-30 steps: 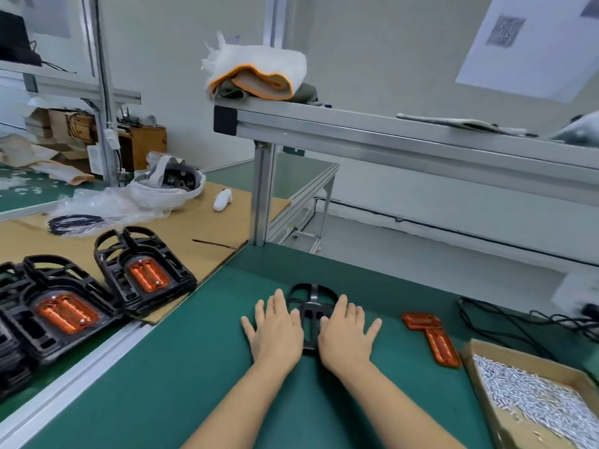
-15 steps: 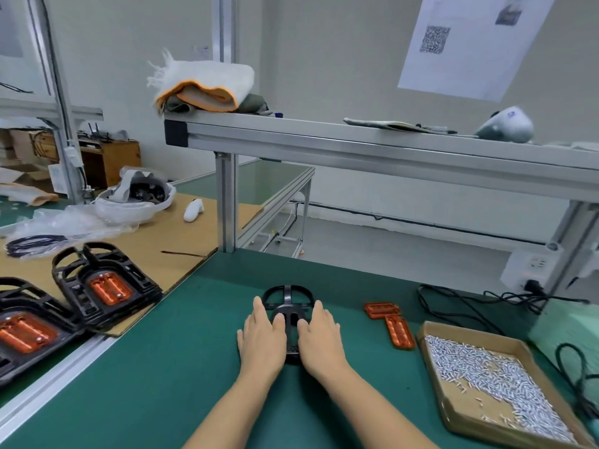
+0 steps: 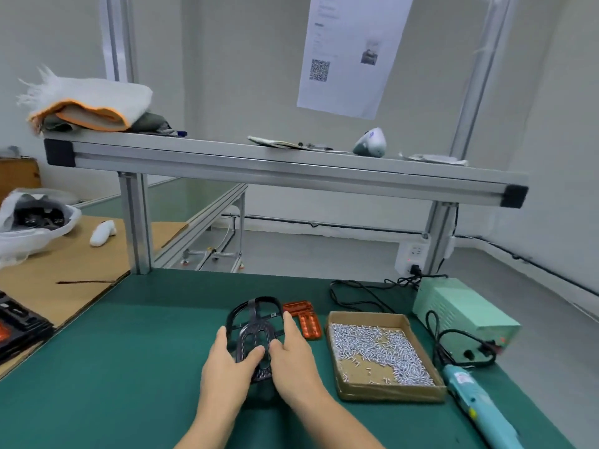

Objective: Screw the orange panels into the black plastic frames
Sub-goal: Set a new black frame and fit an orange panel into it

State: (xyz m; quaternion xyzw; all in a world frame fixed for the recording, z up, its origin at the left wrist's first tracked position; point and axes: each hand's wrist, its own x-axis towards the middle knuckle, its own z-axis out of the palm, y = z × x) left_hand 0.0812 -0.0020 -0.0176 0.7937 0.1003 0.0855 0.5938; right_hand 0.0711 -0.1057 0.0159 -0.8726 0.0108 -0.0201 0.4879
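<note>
Nearest the camera, both forearms reach over the green desk to a black plastic frame that lies near the desk's middle. The left hand grips the frame's left side, its thumb curled over the perforated central part, and the right hand grips the right side, thumb on the centre and forefinger stretched along the right rim; each grip is pinching the frame. Just beside the right hand, touching or nearly touching the frame's far right edge, lie two orange panels set in an L. Right of them sits a shallow cardboard tray of small silver screws. Further right a pale blue electric screwdriver lies on the desk, cabled to a pale green power box. At the far left edge, on brown board, are more black frames, blurred, one seemingly holding an orange panel. Beyond runs an aluminium shelf carrying folded cloth.
</note>
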